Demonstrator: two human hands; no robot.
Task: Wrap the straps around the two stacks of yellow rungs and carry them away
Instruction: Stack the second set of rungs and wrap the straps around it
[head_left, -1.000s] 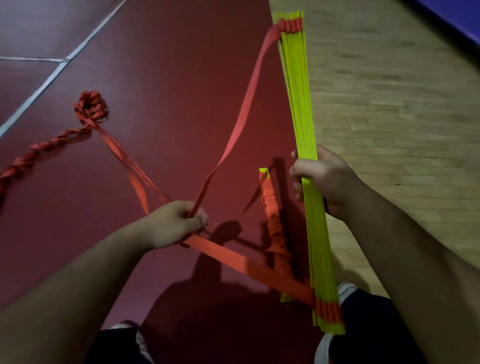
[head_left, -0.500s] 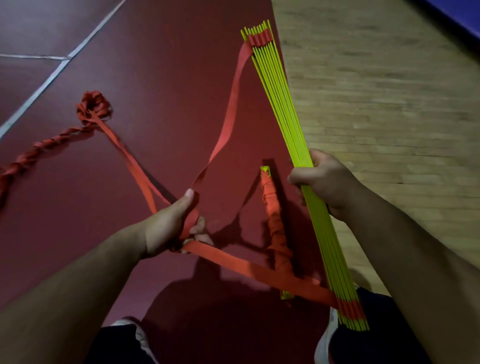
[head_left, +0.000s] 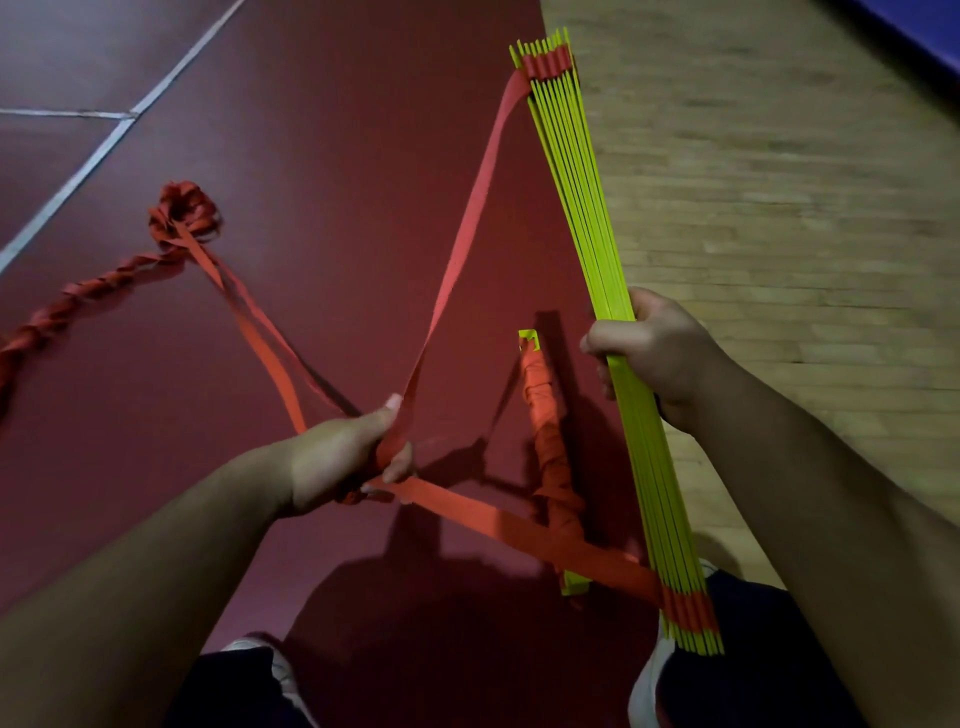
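My right hand (head_left: 654, 358) grips the middle of a long stack of yellow rungs (head_left: 576, 208), held off the floor and tilted away from me. Orange straps (head_left: 462, 228) run from both ends of that stack to my left hand (head_left: 348, 457), which holds them gathered between thumb and fingers. Two more strap lengths trail from that hand to a coiled orange bundle (head_left: 183, 215) on the floor. A second yellow stack (head_left: 545, 452), wound in orange strap, lies on the floor between my hands.
The floor is dark red (head_left: 311, 156) with white lines (head_left: 72, 176) at left and pale wood boards (head_left: 779, 208) at right. A twisted orange strap tail (head_left: 62, 306) stretches leftward. My shoes (head_left: 260, 654) show at the bottom edge.
The held yellow stack has tilted so its far end swings left and fans slightly. My left hand has turned and shifted its grasp on the straps, thumb now up.
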